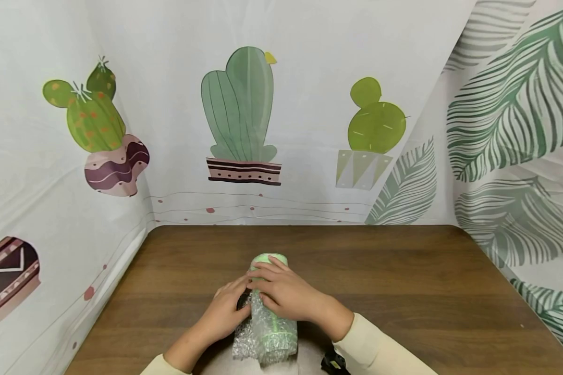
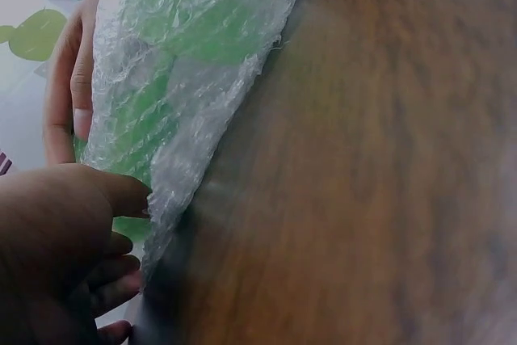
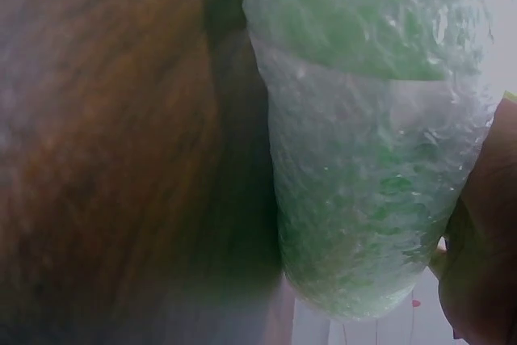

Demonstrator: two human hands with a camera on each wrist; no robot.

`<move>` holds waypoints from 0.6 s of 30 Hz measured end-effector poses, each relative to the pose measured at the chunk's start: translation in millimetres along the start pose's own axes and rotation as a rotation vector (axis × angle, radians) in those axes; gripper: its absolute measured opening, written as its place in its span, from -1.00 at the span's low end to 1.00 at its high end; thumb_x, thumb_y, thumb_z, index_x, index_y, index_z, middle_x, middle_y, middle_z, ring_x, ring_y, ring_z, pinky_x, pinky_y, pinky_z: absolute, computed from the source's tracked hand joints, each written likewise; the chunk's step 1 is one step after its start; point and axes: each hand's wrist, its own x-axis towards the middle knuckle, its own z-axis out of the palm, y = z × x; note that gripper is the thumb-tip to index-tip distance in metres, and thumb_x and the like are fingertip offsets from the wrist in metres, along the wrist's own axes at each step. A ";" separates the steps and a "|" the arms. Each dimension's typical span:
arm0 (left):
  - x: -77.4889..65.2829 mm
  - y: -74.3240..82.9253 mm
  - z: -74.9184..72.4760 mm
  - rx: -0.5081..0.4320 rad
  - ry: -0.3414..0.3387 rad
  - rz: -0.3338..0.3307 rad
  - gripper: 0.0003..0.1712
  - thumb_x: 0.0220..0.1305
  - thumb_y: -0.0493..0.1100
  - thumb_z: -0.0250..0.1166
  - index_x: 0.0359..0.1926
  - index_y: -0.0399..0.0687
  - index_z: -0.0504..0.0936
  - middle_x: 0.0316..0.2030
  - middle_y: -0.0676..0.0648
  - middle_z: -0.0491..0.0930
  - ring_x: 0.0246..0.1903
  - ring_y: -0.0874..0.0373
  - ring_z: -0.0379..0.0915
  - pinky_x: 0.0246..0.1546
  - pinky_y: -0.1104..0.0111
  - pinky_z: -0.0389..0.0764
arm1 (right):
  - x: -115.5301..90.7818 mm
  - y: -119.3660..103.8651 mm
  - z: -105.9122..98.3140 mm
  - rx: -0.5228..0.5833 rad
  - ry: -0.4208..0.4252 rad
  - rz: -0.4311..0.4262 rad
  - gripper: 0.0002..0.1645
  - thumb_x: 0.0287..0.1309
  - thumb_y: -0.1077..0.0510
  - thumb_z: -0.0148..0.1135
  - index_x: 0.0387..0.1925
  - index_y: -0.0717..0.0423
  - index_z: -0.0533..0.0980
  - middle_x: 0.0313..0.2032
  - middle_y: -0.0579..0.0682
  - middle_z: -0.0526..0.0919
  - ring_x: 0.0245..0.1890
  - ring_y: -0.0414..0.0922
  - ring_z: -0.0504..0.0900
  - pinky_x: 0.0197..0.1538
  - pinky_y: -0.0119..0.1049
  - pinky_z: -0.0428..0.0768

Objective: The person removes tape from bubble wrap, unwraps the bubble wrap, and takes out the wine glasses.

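Observation:
A green, cylinder-shaped item (image 3: 380, 191) lies on its side on the table, with bubble wrap (image 1: 277, 344) around it. Its kind is blurred by the wrap. One green rounded end (image 1: 262, 257) points away from me. My right hand (image 1: 288, 291) lies across the top, its fingers bent over the wrapped cylinder. On the left side, my left hand (image 1: 225, 310) holds the loose edge of the bubble wrap between thumb and fingers. The left wrist view shows that thumb (image 2: 125, 193) against the wrap's edge, with the other fingers below it.
The brown wooden table (image 1: 403, 271) extends to both sides and behind the hands. White cloth with cactus and leaf prints (image 1: 305, 114) hangs along the back and sides. A black device (image 1: 334, 363) sits by the right sleeve (image 1: 380, 346). A pale surface shows at the near edge.

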 end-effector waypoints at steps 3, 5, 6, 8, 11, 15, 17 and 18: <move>0.8 -0.6 0.6 -0.004 0.009 -0.002 -0.25 0.39 -0.14 0.23 0.53 -0.11 0.22 0.50 -0.15 0.26 0.48 -0.21 0.16 0.44 -0.30 0.08 | -0.5 0.5 -2.4 -0.012 0.000 0.005 -0.55 0.53 0.02 -0.04 0.33 -0.09 0.50 0.43 -0.13 0.43 0.55 -0.09 0.18 0.62 0.02 -0.01; 0.9 -1.9 1.5 -0.004 0.014 -0.002 -0.22 0.39 -0.13 0.23 0.56 -0.03 0.18 0.51 -0.12 0.25 0.49 -0.18 0.16 0.44 -0.30 0.09 | -0.9 0.5 -3.7 -0.013 -0.001 0.003 -0.56 0.52 0.03 -0.02 0.32 -0.09 0.51 0.42 -0.13 0.44 0.55 -0.09 0.20 0.62 0.03 0.01; 1.2 -2.5 1.7 -0.002 0.017 -0.001 -0.22 0.39 -0.13 0.24 0.56 0.01 0.17 0.51 -0.10 0.26 0.49 -0.17 0.16 0.43 -0.30 0.09 | -1.1 0.6 -4.4 -0.009 -0.001 0.003 -0.56 0.52 0.03 -0.02 0.31 -0.08 0.51 0.42 -0.13 0.44 0.55 -0.09 0.20 0.61 0.03 0.01; 1.7 -3.4 1.8 -0.001 0.017 -0.001 -0.21 0.41 -0.11 0.24 0.57 0.05 0.16 0.52 -0.08 0.25 0.50 -0.16 0.14 0.43 -0.30 0.09 | -1.4 0.9 -6.1 -0.001 0.003 0.002 -0.57 0.51 0.04 0.00 0.30 -0.08 0.52 0.41 -0.14 0.45 0.54 -0.09 0.22 0.61 0.04 0.03; 2.2 -3.5 1.2 -0.002 0.006 -0.009 -0.21 0.43 -0.08 0.23 0.58 0.01 0.13 0.53 -0.08 0.22 0.51 -0.17 0.12 0.44 -0.31 0.07 | -2.3 0.9 -8.3 0.003 0.011 0.003 -0.58 0.51 0.03 0.02 0.28 -0.09 0.54 0.40 -0.14 0.47 0.53 -0.09 0.24 0.60 0.05 0.06; 1.8 -2.8 1.0 0.001 0.005 -0.011 -0.20 0.44 -0.04 0.23 0.58 -0.06 0.12 0.53 -0.09 0.21 0.50 -0.19 0.12 0.43 -0.30 0.08 | -2.9 0.9 -8.7 -0.006 0.023 0.011 -0.57 0.51 -0.03 0.03 0.29 -0.10 0.53 0.37 -0.14 0.50 0.50 -0.11 0.27 0.60 0.04 0.08; 1.5 -2.4 1.2 0.007 0.006 -0.005 -0.20 0.44 -0.03 0.23 0.58 -0.04 0.12 0.53 -0.09 0.22 0.49 -0.20 0.14 0.42 -0.30 0.11 | -3.0 1.3 -7.6 -0.011 0.041 0.015 -0.56 0.51 -0.08 0.03 0.28 -0.10 0.53 0.33 -0.15 0.53 0.47 -0.13 0.31 0.59 0.04 0.10; 1.2 -2.1 1.3 0.009 0.006 -0.002 -0.19 0.44 -0.02 0.23 0.58 -0.03 0.12 0.53 -0.09 0.22 0.48 -0.20 0.15 0.41 -0.30 0.12 | -3.0 1.4 -7.0 -0.016 0.053 0.016 -0.55 0.51 -0.11 0.02 0.27 -0.10 0.54 0.32 -0.15 0.54 0.46 -0.13 0.33 0.58 0.03 0.11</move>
